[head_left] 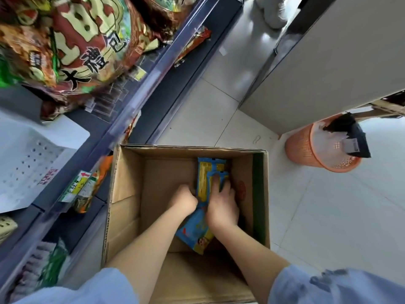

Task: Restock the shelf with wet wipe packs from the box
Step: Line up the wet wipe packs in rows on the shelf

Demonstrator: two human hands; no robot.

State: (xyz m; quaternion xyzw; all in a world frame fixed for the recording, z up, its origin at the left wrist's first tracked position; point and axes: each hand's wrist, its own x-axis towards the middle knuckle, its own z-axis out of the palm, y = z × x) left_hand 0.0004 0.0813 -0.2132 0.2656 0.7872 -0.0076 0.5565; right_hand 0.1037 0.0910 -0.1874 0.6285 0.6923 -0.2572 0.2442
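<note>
flat blue pack [194, 232] is seen low in the cardboard box [126, 178], under the wrists. upright wet wipe packs [207, 178] by the far right wall are gripped by left hand [184, 199] and right hand [222, 207]. shelf [140, 99] is left of the box, orange basket [300, 148] well apart on the right.

**Bright, even light; blur and bending toward the edges**

Soft overhead light fills the frame and leaves pale glare patches on the glossy white tiled floor [247, 62] at upper centre. The inside of the brown cardboard box [129, 183] sits in mild shadow. The colourful snack bags [72, 40] at upper left are smeared by motion blur. Wide-angle distortion bends the dark shelf rail [153, 69] and stretches the corners.
</note>
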